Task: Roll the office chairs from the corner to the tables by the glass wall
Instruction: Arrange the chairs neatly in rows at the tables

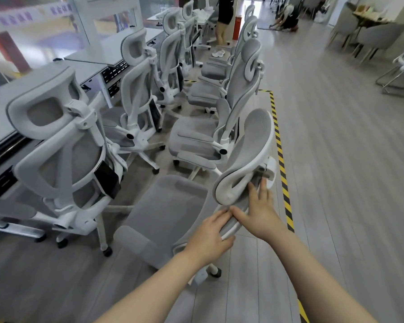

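Note:
A grey-and-white mesh office chair (163, 213) stands right in front of me, its seat towards the left and its headrest (250, 150) curving up to the right. My left hand (211, 238) grips the top edge of its backrest from the seat side. My right hand (258, 210) lies on the same edge just below the headrest, fingers spread over the frame. Long white tables (86, 71) run along the glass wall (33, 31) on the left, with several matching chairs parked at them.
A second row of the same chairs (205, 136) stands ahead, facing the tables. Yellow-black floor tape (281, 157) runs along the right of the chairs. One person stands (223, 19) and another crouches (287, 17) at the far end. Grey dining chairs (364, 40) stand far right.

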Motion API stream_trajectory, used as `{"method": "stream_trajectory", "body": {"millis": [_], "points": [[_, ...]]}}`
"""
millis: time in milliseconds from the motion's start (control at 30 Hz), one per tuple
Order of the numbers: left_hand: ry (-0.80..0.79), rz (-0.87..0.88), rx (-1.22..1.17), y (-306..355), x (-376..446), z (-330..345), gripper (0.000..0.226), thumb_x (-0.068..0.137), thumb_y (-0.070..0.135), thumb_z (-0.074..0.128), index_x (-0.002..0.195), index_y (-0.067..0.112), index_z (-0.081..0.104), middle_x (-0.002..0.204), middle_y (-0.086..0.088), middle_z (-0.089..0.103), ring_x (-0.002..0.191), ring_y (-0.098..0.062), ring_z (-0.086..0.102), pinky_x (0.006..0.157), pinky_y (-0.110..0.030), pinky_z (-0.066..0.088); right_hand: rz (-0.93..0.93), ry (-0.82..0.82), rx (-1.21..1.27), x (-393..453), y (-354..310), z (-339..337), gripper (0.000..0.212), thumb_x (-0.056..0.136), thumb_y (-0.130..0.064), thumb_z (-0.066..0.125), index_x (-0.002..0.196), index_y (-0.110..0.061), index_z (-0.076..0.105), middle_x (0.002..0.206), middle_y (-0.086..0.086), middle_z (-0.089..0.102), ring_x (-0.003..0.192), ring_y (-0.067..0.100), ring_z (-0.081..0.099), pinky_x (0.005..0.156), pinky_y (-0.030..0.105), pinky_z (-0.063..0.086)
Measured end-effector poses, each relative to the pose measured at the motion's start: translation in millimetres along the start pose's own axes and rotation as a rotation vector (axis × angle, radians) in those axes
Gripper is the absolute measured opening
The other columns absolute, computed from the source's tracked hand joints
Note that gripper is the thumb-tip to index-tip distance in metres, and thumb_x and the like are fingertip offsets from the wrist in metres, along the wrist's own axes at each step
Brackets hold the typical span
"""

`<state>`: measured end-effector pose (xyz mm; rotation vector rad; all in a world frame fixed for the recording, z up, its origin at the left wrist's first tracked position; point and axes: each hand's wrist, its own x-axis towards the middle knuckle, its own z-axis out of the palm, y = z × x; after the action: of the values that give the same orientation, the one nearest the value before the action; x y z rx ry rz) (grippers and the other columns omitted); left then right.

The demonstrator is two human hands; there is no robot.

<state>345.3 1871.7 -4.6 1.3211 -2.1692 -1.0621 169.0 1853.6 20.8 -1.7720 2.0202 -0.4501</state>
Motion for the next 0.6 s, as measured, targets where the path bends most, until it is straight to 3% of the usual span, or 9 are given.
{"method": "stream_trajectory", "body": {"millis": [100, 233, 333, 467, 600], "points": [[0.026, -0.013, -0.064, 6.9, 10.7, 3.6, 0.069, 0.087, 0.024, 0.063, 0.149, 0.032, 0.032, 0.152, 0.016, 0.033, 0.134, -0.001, 0.032, 0.095, 0.004, 0.019, 0.011, 0.02, -0.021, 16.6, 0.0, -1.7, 0.089, 0.085, -0.058, 0.053, 0.153, -0.027, 0.004, 0.16, 0.003, -0.02, 0.147, 0.032, -0.006, 0.116, 0.051, 0.023], [0.024, -0.03, -0.082, 12.0, 27.1, 8.7, 0.069, 0.084, 0.022, 0.063, 0.148, 0.03, 0.036, 0.143, 0.011, 0.046, 0.126, -0.007, 0.045, 0.1, -0.017, 0.037, 0.037, 0.018, -0.01, 33.5, 4.8, -4.6, 0.082, 0.088, -0.042, 0.05, 0.154, -0.025, 0.005, 0.162, 0.004, -0.017, 0.148, 0.035, -0.004, 0.117, 0.053, 0.023], [0.033, -0.046, -0.056, 8.7, 34.4, 10.1, 0.07, 0.084, 0.024, 0.062, 0.148, 0.033, 0.036, 0.142, 0.013, 0.047, 0.124, -0.006, 0.047, 0.095, -0.013, 0.036, 0.051, 0.014, -0.005, 41.5, 4.3, -2.1, 0.081, 0.089, -0.039, 0.048, 0.154, -0.024, 0.004, 0.162, 0.004, -0.017, 0.149, 0.033, -0.006, 0.117, 0.053, 0.023], [0.053, -0.066, -0.079, -2.8, 41.2, 0.4, 0.068, 0.082, 0.028, 0.064, 0.145, 0.034, 0.039, 0.14, 0.014, 0.049, 0.123, -0.008, 0.05, 0.101, -0.03, 0.044, 0.046, 0.027, 0.002, 52.0, -10.0, 3.5, 0.08, 0.09, -0.037, 0.048, 0.155, -0.019, 0.004, 0.162, 0.006, -0.016, 0.148, 0.034, -0.004, 0.117, 0.052, 0.024], [0.09, -0.066, -0.078, -8.6, 49.8, -4.6, 0.067, 0.081, 0.023, 0.067, 0.143, 0.032, 0.042, 0.134, 0.012, 0.054, 0.118, -0.009, 0.053, 0.097, -0.029, 0.045, 0.042, 0.031, 0.026, 61.3, -15.7, 6.7, 0.079, 0.09, -0.034, 0.048, 0.155, -0.017, 0.006, 0.162, 0.009, -0.015, 0.148, 0.035, -0.004, 0.119, 0.05, 0.019]]}}
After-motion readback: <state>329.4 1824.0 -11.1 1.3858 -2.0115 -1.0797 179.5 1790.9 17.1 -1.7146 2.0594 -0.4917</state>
